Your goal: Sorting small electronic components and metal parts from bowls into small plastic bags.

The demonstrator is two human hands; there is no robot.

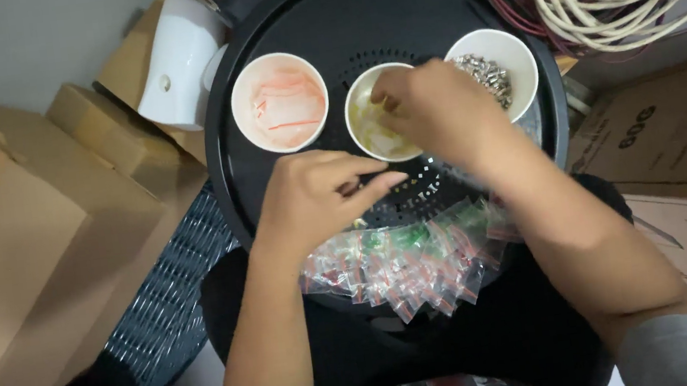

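Right hand [429, 104] dips, fingers pinched, into the middle white paper cup of yellowish bits [376, 123], at twelve o'clock on the round black perforated tray [273, 184]; what it grips, cannot tell. Left hand [317, 194], pinched at centre; contents unclear. Better to pick one piece, keeping clear of the small clear zip bags [409, 263] at six o'clock.

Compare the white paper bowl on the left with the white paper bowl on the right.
The left white paper bowl holds thin orange pieces and stands untouched; the right white paper bowl holds small silvery metal parts and is partly covered by the right hand. Both sit on the round black tray.
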